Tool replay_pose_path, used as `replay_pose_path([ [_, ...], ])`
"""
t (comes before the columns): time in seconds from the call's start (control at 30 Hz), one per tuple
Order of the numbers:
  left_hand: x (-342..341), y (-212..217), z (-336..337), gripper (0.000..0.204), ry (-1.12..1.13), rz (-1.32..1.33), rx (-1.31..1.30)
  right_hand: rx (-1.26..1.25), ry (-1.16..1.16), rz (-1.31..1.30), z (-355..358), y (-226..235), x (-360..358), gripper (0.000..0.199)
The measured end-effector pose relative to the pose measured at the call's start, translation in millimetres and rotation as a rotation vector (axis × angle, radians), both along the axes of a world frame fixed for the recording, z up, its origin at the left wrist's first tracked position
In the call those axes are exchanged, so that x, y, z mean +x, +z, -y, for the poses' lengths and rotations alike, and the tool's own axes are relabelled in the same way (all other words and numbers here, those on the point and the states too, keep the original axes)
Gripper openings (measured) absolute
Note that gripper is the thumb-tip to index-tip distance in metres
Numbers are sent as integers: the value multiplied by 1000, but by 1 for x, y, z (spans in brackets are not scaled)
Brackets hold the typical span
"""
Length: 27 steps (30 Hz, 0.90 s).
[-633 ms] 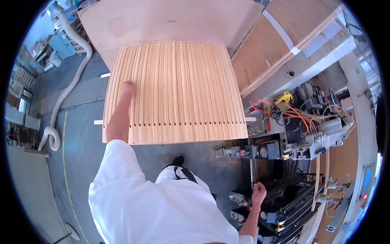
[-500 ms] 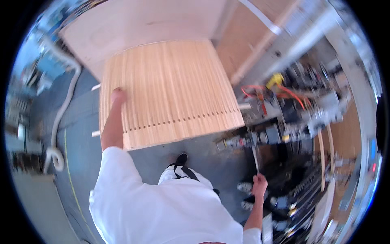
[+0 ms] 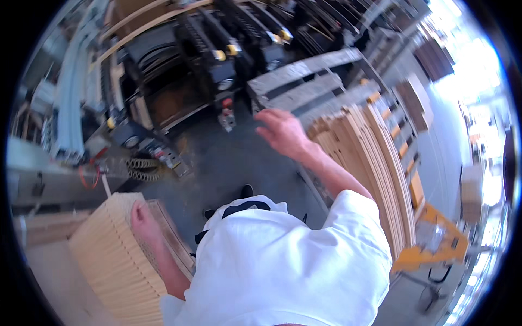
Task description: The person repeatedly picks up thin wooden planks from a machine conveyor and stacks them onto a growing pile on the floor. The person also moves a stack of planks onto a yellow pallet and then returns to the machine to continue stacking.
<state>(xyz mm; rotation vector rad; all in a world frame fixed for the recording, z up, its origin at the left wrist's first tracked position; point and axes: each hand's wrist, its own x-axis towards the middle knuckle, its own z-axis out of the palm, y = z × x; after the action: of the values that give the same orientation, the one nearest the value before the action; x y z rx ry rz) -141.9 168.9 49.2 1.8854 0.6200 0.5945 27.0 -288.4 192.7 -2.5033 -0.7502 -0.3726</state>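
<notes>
My left hand (image 3: 144, 221), fingers curled in, is at the edge of a stack of pale wooden panels (image 3: 106, 242) at the lower left. A row of small drilled holes runs along the top panel. Whatever that hand may hold is hidden. My right hand (image 3: 281, 131) reaches out above the floor with its fingers apart and nothing in it. Closest to it are a worn grey wooden pallet frame (image 3: 302, 89) and a stack of light wooden boards (image 3: 375, 168) standing on the right.
Clamping machinery with black arms (image 3: 223, 60) and yellow parts fills the far side. A coiled hose (image 3: 144, 169) hangs beside it on the left. An orange-yellow truck-like frame (image 3: 435, 239) is by the boards at right. Grey floor (image 3: 217, 157) lies between.
The view has swung to the right, so the drilled panels now sit at lower left. My right hand has moved from beside the machinery toward the pallet and boards; my left stays by the panels.
</notes>
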Motion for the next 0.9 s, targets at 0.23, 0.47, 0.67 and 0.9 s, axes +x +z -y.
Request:
replay_pose_path([
  [0.23,148,4,129,20,-588,-116,42,-210,-984,245,224,-3,-120,29],
  [0.47,256,-3,173,18,-774,-79,18,-394,-1362,162,295,-19,-217,19],
  [0.67,362,19,171,20,-773,-10,307,-505,-1251,174,313,-31,-234,15],
  [0.9,580,28,37,29,-473,91,694,-531,-1165,192,210,56,-123,40],
])
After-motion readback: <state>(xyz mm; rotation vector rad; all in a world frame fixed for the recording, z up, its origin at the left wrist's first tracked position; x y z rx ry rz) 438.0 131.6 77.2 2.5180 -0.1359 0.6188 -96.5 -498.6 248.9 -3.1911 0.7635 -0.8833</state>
